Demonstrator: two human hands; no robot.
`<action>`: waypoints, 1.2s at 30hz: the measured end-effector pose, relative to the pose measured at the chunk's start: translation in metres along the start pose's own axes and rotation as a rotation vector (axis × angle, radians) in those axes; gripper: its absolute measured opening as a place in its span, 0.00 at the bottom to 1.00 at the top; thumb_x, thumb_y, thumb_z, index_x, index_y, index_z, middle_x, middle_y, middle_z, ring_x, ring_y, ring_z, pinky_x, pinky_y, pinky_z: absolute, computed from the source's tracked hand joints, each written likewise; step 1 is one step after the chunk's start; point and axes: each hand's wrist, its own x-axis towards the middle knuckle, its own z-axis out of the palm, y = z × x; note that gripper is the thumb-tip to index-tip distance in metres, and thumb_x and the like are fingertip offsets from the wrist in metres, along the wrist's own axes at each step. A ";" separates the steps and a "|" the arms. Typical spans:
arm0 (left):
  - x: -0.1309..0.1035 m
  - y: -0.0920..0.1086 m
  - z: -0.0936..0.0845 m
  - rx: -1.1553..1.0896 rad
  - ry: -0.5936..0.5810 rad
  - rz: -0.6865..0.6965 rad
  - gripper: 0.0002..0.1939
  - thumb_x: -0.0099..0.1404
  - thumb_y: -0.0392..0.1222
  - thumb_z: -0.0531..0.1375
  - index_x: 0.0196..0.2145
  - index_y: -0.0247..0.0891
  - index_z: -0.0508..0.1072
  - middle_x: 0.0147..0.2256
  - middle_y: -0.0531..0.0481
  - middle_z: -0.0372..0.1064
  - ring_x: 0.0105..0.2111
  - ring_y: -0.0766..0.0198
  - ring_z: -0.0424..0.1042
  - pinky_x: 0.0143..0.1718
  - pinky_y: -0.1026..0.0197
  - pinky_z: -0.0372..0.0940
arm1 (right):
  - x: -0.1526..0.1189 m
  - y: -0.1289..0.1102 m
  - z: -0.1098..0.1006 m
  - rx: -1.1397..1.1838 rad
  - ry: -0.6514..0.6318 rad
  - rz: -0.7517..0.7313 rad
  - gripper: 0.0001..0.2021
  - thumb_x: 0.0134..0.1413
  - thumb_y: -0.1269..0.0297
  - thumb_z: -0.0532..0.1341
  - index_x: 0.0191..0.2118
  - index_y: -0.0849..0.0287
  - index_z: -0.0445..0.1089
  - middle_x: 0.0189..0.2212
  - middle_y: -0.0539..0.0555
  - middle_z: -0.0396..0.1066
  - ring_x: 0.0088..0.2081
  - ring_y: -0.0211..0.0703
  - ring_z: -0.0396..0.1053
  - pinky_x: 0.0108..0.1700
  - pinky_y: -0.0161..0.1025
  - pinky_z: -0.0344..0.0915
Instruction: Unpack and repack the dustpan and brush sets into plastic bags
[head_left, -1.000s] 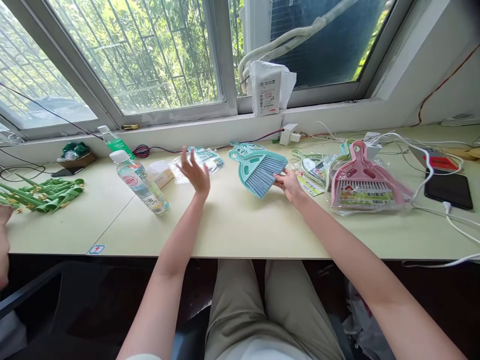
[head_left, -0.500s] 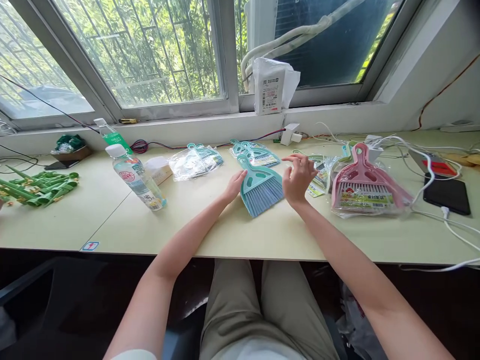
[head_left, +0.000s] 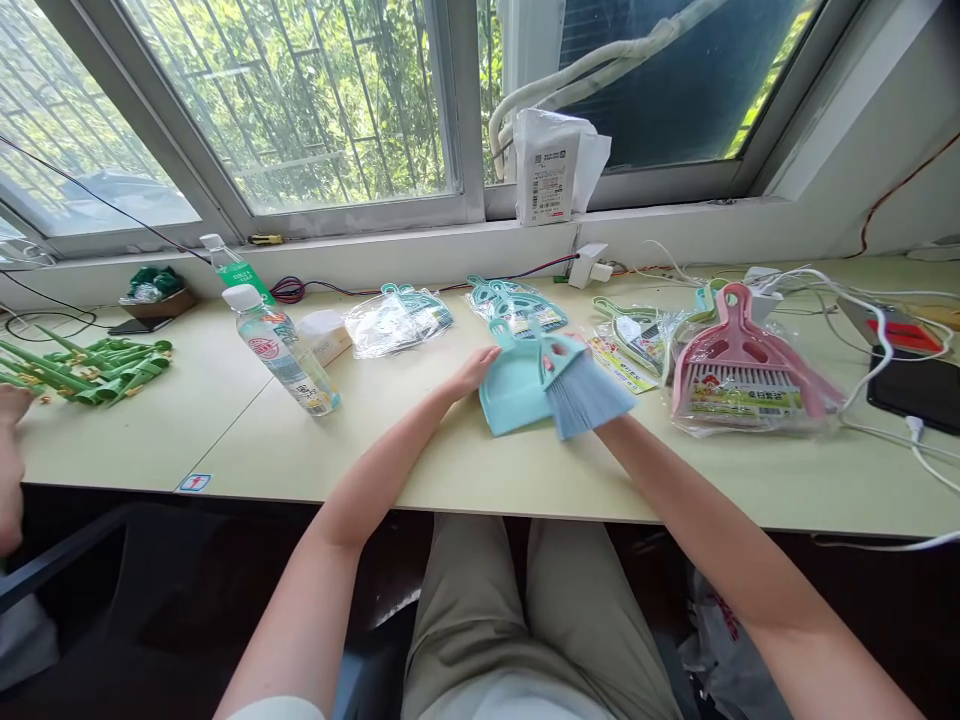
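My left hand [head_left: 477, 372] grips the left edge of a mint-green dustpan [head_left: 510, 390], fingers mostly behind it. The pan is tilted up over the table, its front edge toward me. A small hand brush [head_left: 589, 395] with blue-grey bristles, slightly blurred, overlaps the pan's right side and fans down to the right. Behind this brush is my right hand [head_left: 577, 342], closed on it; bits of fingers show through the holes in its mint head, and the rest is hidden.
Bagged mint sets [head_left: 401, 320] lie at the back. A green set [head_left: 637, 335] and a pink dustpan set [head_left: 739, 375] are on the right, near cables and a black phone [head_left: 915, 395]. Leftward stand bottles [head_left: 281, 350], green stalks [head_left: 112, 370] and another person's hand [head_left: 11, 410].
The brush has come off the dustpan's face and swung right, baring the pan. My right hand has gone from beside the bristles to behind the brush. Another person's arm has appeared at left.
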 end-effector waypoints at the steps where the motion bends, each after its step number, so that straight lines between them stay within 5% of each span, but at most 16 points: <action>1: 0.002 -0.003 -0.013 0.056 0.069 0.007 0.15 0.65 0.52 0.56 0.32 0.38 0.74 0.35 0.48 0.73 0.40 0.57 0.69 0.46 0.59 0.63 | 0.003 -0.001 -0.006 0.028 0.013 -0.008 0.19 0.60 0.42 0.51 0.43 0.50 0.66 0.25 0.49 0.68 0.28 0.44 0.69 0.34 0.44 0.65; 4: 0.003 -0.007 -0.054 0.348 0.127 -0.011 0.15 0.64 0.51 0.56 0.28 0.38 0.74 0.32 0.47 0.72 0.40 0.55 0.69 0.48 0.57 0.62 | 0.011 -0.003 -0.022 -0.011 0.072 -0.024 0.18 0.63 0.45 0.48 0.45 0.49 0.66 0.24 0.49 0.67 0.27 0.45 0.68 0.34 0.44 0.65; 7: -0.002 -0.005 -0.082 0.668 0.094 -0.109 0.18 0.67 0.52 0.52 0.31 0.38 0.75 0.35 0.46 0.73 0.42 0.54 0.69 0.50 0.55 0.61 | 0.016 0.000 -0.032 -0.384 0.059 -0.013 0.14 0.63 0.56 0.52 0.47 0.56 0.66 0.26 0.54 0.70 0.31 0.49 0.70 0.38 0.44 0.65; 10: -0.006 -0.003 -0.091 0.869 0.126 -0.139 0.23 0.70 0.53 0.46 0.39 0.39 0.76 0.45 0.43 0.72 0.52 0.50 0.65 0.56 0.52 0.58 | 0.016 0.008 -0.031 -0.852 -0.163 0.016 0.12 0.61 0.68 0.53 0.47 0.64 0.68 0.35 0.64 0.74 0.40 0.54 0.72 0.41 0.44 0.63; 13: -0.007 -0.003 -0.090 0.912 0.167 -0.174 0.26 0.72 0.55 0.42 0.44 0.38 0.75 0.49 0.41 0.70 0.56 0.49 0.63 0.56 0.52 0.57 | 0.016 0.016 -0.029 -0.995 -0.251 0.017 0.13 0.62 0.70 0.51 0.46 0.64 0.70 0.44 0.66 0.73 0.44 0.54 0.71 0.42 0.43 0.61; 19: -0.009 0.001 -0.085 0.911 0.160 -0.188 0.19 0.68 0.54 0.51 0.42 0.40 0.75 0.46 0.44 0.74 0.48 0.53 0.70 0.46 0.58 0.62 | 0.022 0.033 -0.031 -0.979 -0.244 0.006 0.16 0.61 0.56 0.57 0.47 0.59 0.74 0.49 0.63 0.72 0.55 0.58 0.63 0.53 0.51 0.57; 26: -0.008 -0.001 -0.083 0.942 0.204 -0.171 0.13 0.67 0.47 0.53 0.37 0.39 0.75 0.40 0.44 0.75 0.42 0.53 0.72 0.40 0.59 0.62 | 0.035 0.058 -0.046 -0.866 -0.317 0.016 0.11 0.59 0.65 0.59 0.44 0.56 0.77 0.54 0.61 0.69 0.58 0.57 0.61 0.54 0.52 0.57; 30: -0.007 -0.002 -0.083 0.940 0.206 -0.146 0.13 0.67 0.45 0.53 0.36 0.38 0.75 0.38 0.43 0.75 0.41 0.54 0.71 0.40 0.59 0.62 | 0.040 0.061 -0.053 -0.777 -0.265 -0.030 0.07 0.56 0.65 0.62 0.38 0.56 0.78 0.44 0.59 0.76 0.49 0.54 0.70 0.51 0.50 0.61; 36: -0.008 0.008 -0.069 0.929 0.154 -0.112 0.13 0.67 0.42 0.52 0.36 0.37 0.76 0.38 0.43 0.75 0.38 0.56 0.72 0.39 0.60 0.62 | 0.040 0.028 -0.051 -0.240 -0.003 -0.154 0.09 0.54 0.58 0.64 0.37 0.57 0.76 0.35 0.54 0.78 0.29 0.43 0.71 0.38 0.41 0.65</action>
